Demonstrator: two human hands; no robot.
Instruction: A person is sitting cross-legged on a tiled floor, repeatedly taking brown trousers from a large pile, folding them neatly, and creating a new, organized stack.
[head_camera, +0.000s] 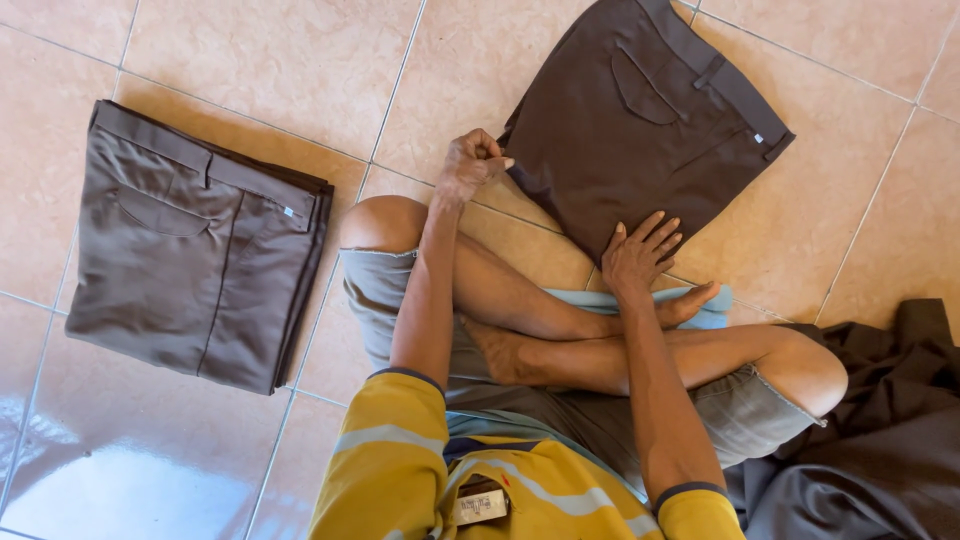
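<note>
- The person sits cross-legged on a floor of glossy peach tiles (250, 60), seen from above, in a yellow striped shirt (520, 480) and grey shorts (740, 410).
- The left hand (472, 162) sits at about 12 o'clock from the person's lap, just past the left knee. Its fingers are curled tight, pinching the near left corner of the dark brown folded trousers (640, 130).
- The right hand (640, 252) lies at about 1 o'clock, palm down with fingers spread, pressing flat on the near edge of the same trousers rather than gripping them.
- These dark brown folded trousers rest on the tiles at 12 to 1 o'clock, set at a slant, the waistband and a flapped back pocket turned toward the far right.
- A second pair of folded trousers (195, 250), grey-brown, lies well apart at about 10 o'clock, its waistband along the far edge and a back pocket showing.
- A loose heap of dark cloth (880, 420) is bunched at about 4 o'clock, touching the right knee; it may be more trousers, though its folds hide the shape.
- A pale blue cloth (710, 318) peeks out beneath the crossed feet.
</note>
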